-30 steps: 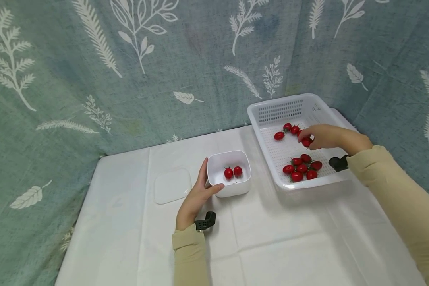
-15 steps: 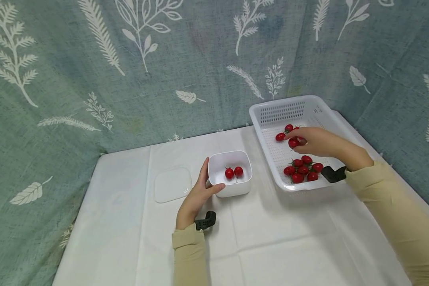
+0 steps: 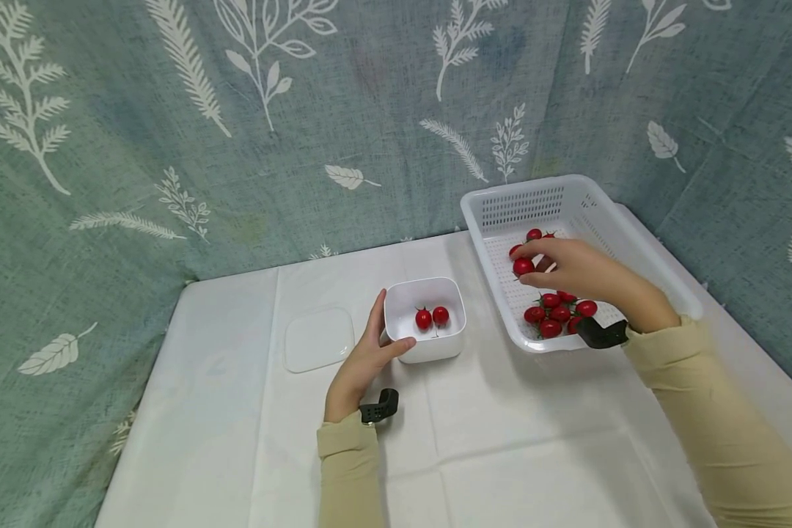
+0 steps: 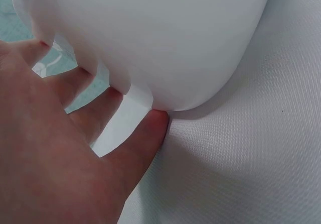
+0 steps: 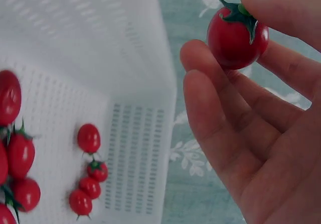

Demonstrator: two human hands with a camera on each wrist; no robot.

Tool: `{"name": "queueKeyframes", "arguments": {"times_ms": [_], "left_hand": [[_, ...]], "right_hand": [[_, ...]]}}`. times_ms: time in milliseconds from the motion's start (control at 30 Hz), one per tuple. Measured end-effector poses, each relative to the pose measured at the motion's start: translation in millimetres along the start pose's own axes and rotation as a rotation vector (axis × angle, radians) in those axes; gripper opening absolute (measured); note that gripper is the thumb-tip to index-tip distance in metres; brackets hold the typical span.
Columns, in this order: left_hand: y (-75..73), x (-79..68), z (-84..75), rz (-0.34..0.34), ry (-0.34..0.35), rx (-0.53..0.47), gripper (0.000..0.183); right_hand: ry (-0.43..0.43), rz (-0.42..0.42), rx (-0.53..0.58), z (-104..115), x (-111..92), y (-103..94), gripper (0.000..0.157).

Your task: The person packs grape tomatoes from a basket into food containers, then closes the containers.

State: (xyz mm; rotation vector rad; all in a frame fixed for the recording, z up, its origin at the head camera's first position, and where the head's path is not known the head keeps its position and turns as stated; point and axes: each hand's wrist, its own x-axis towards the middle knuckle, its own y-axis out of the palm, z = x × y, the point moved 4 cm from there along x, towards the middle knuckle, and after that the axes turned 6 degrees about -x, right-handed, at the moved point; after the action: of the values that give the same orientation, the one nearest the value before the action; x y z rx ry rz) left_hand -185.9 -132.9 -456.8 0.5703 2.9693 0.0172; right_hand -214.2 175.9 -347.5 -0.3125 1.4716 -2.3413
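Slightly bent fingertips of my left hand [image 3: 363,363] touch the left and front sides of a small white box [image 3: 435,350]. Two cherry tomatoes [image 3: 432,317] with green stems lie inside that box. My right hand [image 3: 577,271] is over a white slotted basket [image 3: 511,319], pinching a cherry tomato [image 5: 236,38] between thumb and fingers. The right wrist view shows its green cap facing the thumb. More cherry tomatoes [image 3: 554,317] lie in a near cluster in the basket, several others [image 5: 89,186] toward the back, partly hidden by the hand in the head view.
A flat, translucent square lid [image 3: 319,339] lies left of the box on the white tablecloth [image 3: 501,440]. Green leaf-patterned fabric [image 3: 343,132] rises behind the table and along the right side. The basket's raised wall stands between the right hand and the box.
My right hand has moved left within the basket and lifted with a cherry tomato pinched in its fingers. The left hand and the box stay in place.
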Motion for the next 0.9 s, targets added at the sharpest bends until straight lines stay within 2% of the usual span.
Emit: {"name": "queueKeyframes", "arguments": {"times_ms": [233, 600, 900], "left_hand": [[-0.6, 0.1, 0.3, -0.008, -0.004, 0.006, 0.093], [-0.4, 3.1, 0.8, 0.004, 0.031, -0.023, 0.096], [0.1, 1.3, -1.6, 0.003, 0.025, -0.012, 0.095]], "right_hand": [[0.007, -0.038, 0.077, 11, -3, 8.0, 0.042], [-0.025, -0.142, 0.29, 27, -2, 29.2, 0.044], [0.009, -0.192, 0.532, 51, 2, 40.8, 0.047]]}}
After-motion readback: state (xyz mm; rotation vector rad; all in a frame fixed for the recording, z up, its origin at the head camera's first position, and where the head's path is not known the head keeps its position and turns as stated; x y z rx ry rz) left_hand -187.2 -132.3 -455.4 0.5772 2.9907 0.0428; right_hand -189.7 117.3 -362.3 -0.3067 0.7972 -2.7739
